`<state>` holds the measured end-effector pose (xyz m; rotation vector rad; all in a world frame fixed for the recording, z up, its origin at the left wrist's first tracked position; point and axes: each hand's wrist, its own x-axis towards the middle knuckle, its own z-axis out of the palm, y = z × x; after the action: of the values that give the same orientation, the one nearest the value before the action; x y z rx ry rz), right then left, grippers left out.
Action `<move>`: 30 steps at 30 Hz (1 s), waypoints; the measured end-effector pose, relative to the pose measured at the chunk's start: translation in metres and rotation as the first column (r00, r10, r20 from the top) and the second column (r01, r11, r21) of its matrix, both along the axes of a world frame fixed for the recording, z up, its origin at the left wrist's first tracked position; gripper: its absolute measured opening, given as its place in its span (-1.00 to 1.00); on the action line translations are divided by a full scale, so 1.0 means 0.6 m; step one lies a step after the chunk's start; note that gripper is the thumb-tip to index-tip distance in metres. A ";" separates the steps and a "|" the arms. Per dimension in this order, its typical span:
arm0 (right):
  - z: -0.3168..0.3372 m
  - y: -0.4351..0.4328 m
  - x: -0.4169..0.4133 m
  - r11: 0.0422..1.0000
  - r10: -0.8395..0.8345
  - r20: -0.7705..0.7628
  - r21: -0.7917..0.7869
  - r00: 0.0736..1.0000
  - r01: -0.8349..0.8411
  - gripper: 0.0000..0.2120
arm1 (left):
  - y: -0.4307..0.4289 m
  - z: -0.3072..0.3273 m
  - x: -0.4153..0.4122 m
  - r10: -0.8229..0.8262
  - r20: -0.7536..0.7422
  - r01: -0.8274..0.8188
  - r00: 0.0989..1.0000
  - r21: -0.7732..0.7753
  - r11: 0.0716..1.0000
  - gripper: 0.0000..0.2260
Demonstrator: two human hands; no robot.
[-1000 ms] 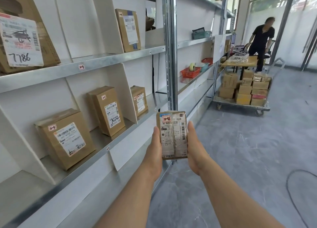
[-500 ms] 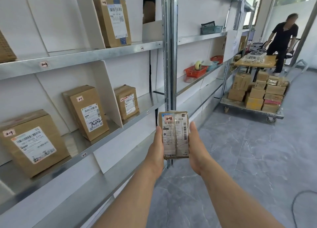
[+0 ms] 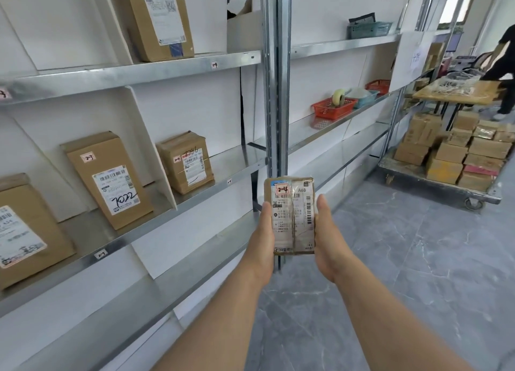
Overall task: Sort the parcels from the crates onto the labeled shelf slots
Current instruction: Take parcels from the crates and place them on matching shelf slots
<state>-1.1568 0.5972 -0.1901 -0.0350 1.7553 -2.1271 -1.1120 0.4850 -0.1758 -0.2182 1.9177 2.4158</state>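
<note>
A small brown parcel [image 3: 289,214] with a white shipping label and a pink "2-4" tag is held upright in front of me. My left hand [image 3: 263,239] grips its left side and my right hand [image 3: 327,239] grips its right side; the fingers behind it are hidden. On the middle shelf [image 3: 195,196] to the left, a parcel tagged "2-4" [image 3: 185,161] stands in the slot right of a white divider [image 3: 152,147]. A "2-3" parcel marked 7022 [image 3: 108,179] leans in the slot left of it. A small slot label [image 3: 229,181] sits on the shelf edge.
A steel upright post [image 3: 274,78] stands just behind the parcel. Red and blue baskets [image 3: 333,107] sit on the shelf further right. A trolley [image 3: 434,178] stacked with several boxes stands at the right, with a person [image 3: 504,61] at a wooden table behind it. Grey floor lies to the right.
My view has moved right along the shelf and closer; the "2-4" slot and its parcel now lie nearer. Both hands still hold the small parcel the same way.
</note>
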 end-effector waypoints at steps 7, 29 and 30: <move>-0.003 -0.012 -0.109 0.999 0.052 -0.057 -0.008 0.997 -0.053 -0.35 | -0.013 -0.013 -0.111 0.006 -0.042 -0.006 0.999 0.000 1.000 -0.48; 0.004 -0.158 -0.456 0.907 0.400 -0.154 -0.078 0.903 -0.415 -0.37 | -0.126 -0.002 -0.395 0.322 -0.127 -0.324 0.938 0.004 0.946 -0.48; 0.003 -0.165 -0.475 0.900 0.413 -0.166 -0.073 0.895 -0.429 -0.40 | -0.128 -0.003 -0.413 0.349 -0.134 -0.351 0.928 0.009 0.936 -0.48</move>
<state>-1.4415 0.4981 -0.1882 -0.5659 1.5317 -1.9281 -1.3596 0.4080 -0.1775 -0.4471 2.1122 2.6995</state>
